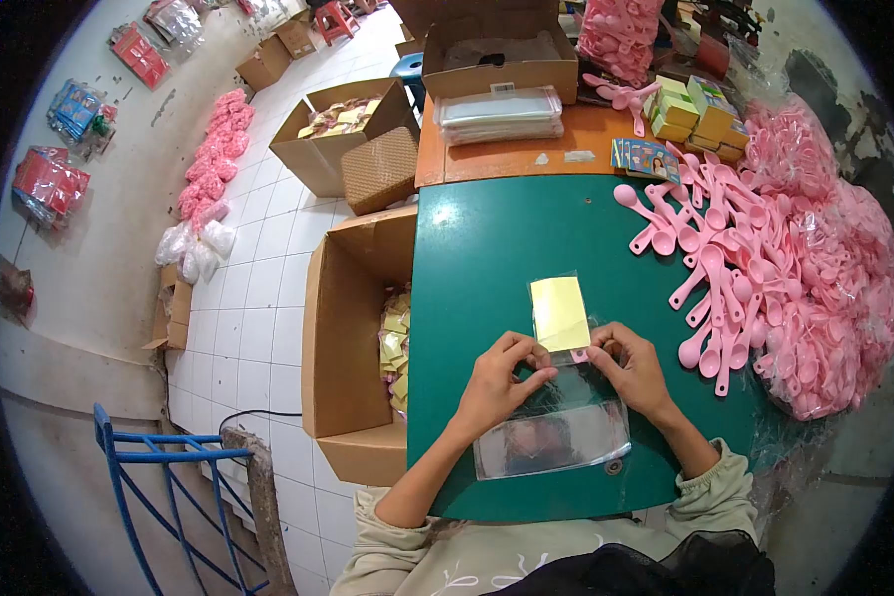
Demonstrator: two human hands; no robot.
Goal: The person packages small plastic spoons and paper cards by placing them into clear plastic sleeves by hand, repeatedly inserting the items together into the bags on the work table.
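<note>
A clear plastic bag (566, 370) with a yellow card (560, 314) in it is held over the green table (497, 238). The end of a pink handle (579, 355) shows at the card's lower edge; what it belongs to is hidden behind the card. My left hand (507, 377) pinches the bag's near end on the left, thumb against fingers. On the opposite side, my right hand (630, 366) grips the same bag between thumb and fingers. Just below both hands lies a stack of clear plastic bags (553, 442), flat on the table.
Loose pink spoons (710, 258) spread over the table's right side, beside bulging bags of spoons (824, 308). An open carton (353, 268) with yellow-carded packs (394, 343) stands at the table's left edge. Card packs (646, 159) and bag stacks (497, 114) lie at the back.
</note>
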